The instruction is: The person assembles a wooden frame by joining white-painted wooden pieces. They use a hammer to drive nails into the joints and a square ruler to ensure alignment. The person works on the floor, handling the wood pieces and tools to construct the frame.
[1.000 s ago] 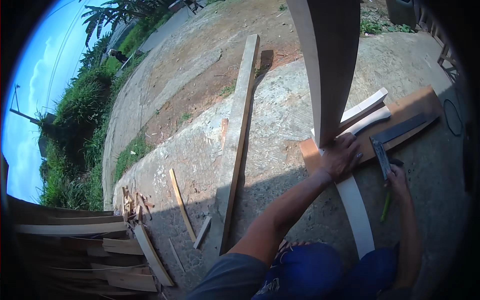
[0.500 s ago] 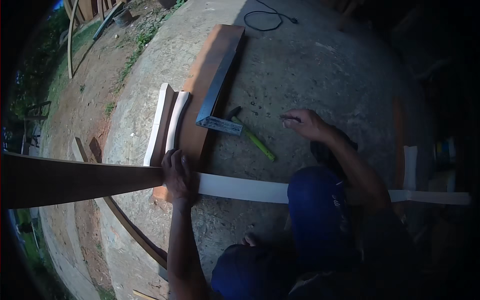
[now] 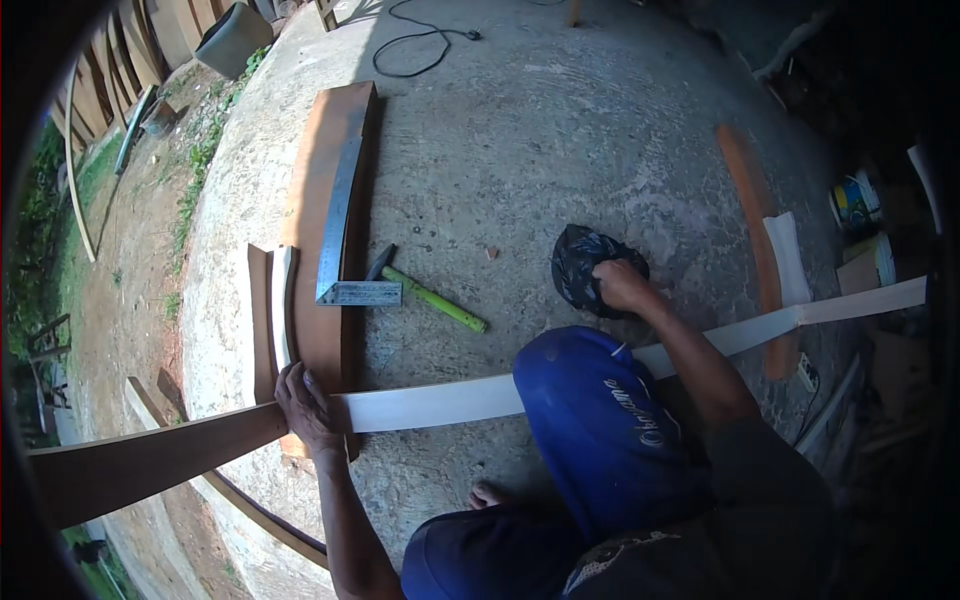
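While the left hand (image 3: 308,408) rests over the pale curved board (image 3: 430,403) at the near end of the brown plank (image 3: 322,190), fingers loosely extended, the right hand (image 3: 622,286) has fingers curled at a black plastic bag (image 3: 576,268) right of the plank; whether they grip anything, can't tell. Long board could pivot if left-hand pressure slackens. Try square (image 3: 341,225), overhanging the plank's right edge, could get knocked. White script on blue trousers (image 3: 575,410); pail (image 3: 856,203) label, far right of plank, illegible.
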`<state>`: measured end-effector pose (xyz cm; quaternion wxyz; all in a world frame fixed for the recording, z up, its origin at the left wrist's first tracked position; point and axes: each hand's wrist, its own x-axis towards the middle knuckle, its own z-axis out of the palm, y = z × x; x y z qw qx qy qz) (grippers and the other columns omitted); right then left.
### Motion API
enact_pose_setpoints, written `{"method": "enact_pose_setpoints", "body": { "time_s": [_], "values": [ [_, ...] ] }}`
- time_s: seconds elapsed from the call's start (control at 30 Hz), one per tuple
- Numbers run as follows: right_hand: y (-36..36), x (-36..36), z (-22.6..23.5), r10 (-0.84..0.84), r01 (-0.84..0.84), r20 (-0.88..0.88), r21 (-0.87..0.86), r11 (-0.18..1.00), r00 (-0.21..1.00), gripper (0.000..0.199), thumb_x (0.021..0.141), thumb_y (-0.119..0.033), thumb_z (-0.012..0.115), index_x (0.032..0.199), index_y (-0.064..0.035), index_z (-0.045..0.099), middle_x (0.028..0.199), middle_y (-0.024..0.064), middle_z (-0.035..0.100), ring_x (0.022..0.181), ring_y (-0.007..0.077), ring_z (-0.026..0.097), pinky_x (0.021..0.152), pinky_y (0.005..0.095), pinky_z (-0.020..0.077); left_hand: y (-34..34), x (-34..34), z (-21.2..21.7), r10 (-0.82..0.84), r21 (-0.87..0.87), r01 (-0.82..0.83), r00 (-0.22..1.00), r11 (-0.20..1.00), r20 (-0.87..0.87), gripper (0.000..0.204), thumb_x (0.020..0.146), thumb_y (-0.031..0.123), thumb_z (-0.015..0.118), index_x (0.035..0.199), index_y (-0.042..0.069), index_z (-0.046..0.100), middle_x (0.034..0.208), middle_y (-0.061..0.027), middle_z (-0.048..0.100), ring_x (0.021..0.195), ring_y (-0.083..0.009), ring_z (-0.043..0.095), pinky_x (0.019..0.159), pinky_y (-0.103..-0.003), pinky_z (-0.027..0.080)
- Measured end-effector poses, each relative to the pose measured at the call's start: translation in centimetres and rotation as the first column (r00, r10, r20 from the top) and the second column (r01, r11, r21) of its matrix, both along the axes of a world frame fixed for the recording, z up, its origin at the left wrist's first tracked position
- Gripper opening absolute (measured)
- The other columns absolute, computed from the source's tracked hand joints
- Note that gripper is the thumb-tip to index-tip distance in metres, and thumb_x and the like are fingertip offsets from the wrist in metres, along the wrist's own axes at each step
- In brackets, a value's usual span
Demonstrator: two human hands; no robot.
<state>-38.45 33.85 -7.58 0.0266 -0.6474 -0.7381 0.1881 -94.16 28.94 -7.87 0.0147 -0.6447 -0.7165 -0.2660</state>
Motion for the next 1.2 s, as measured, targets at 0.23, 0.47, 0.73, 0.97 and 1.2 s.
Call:
{"method": "enact_pose_setpoints", "body": {
  "time_s": [0.23, 0.47, 0.73, 0.97, 1.2],
  "values": [
    [1.4, -0.8, -4.2, -0.132, 0.115, 0.135, 0.126, 0.985, 0.982, 0.01, 0.085, -0.006, 0.051, 0.088, -0.0012, 0.06, 0.1, 0.0248, 0.062, 0.098, 0.0468, 0.063, 0.087, 0.0542, 0.052, 0.0, 0.2, 0.2, 0.006, 0.01, -0.006, 0.999, 1.0, 0.035, 0.03, 0.105, 0.025, 0.047, 0.119, 0.003, 0.062, 0.123, -0.0183, 0.061, 0.12, -0.0364, 0.055, 0.103, -0.046, 0.043],
    [1.4, -0.6, -3.1, -0.142, 0.124, 0.223, 0.09, 0.988, 0.964, 0.019, 0.08, -0.006, 0.058, 0.096, -0.0003, 0.064, 0.103, 0.0252, 0.064, 0.099, 0.0473, 0.063, 0.087, 0.0539, 0.0513, -0.2, 0.7, 1.0, 0.049, -0.008, -0.048, 0.996, 0.999, 0.076, 0.031, 0.105, 0.026, 0.047, 0.117, 0.003, 0.063, 0.121, -0.0165, 0.063, 0.119, -0.0354, 0.055, 0.103, -0.045, 0.043],
    [-0.1, 0.3, -0.9, -0.172, 0.158, 0.201, 0.086, 0.984, 0.964, 0.018, 0.083, -0.013, 0.059, 0.093, 0.0003, 0.064, 0.1, 0.0288, 0.067, 0.098, 0.0506, 0.064, 0.084, 0.0578, 0.0511, -0.3, 0.9, 1.5, 0.036, 0.011, -0.038, 0.995, 0.999, 0.094, 0.027, 0.104, 0.023, 0.048, 0.116, 0.003, 0.062, 0.121, -0.0178, 0.062, 0.117, -0.0363, 0.055, 0.101, -0.046, 0.044],
    [1.1, -4.9, 6.8, -0.104, 0.108, 0.242, -0.003, 0.994, 0.965, 0.023, 0.09, -0.024, 0.066, 0.096, -0.0028, 0.073, 0.094, 0.0267, 0.07, 0.089, 0.0442, 0.069, 0.077, 0.0527, 0.0534, -0.4, 0.7, 1.3, 0.026, 0.035, -0.031, 0.994, 0.999, 0.11, 0.026, 0.103, 0.022, 0.048, 0.114, 0.003, 0.061, 0.119, -0.0176, 0.062, 0.116, -0.0362, 0.055, 0.102, -0.047, 0.043],
    [6.9, -16.0, 0.1, 0.283, -0.303, -0.226, -0.057, 0.951, 0.932, 0.027, 0.085, -0.022, 0.072, 0.096, 0.0016, 0.067, 0.096, 0.0245, 0.07, 0.095, 0.0412, 0.067, 0.085, 0.0491, 0.0523, -0.4, 1.0, 1.4, 0.031, 0.043, -0.037, 0.992, 0.998, 0.126, 0.023, 0.101, 0.021, 0.052, 0.113, 0.005, 0.063, 0.116, -0.0158, 0.063, 0.115, -0.0349, 0.056, 0.1, -0.046, 0.044]
  ]
}}
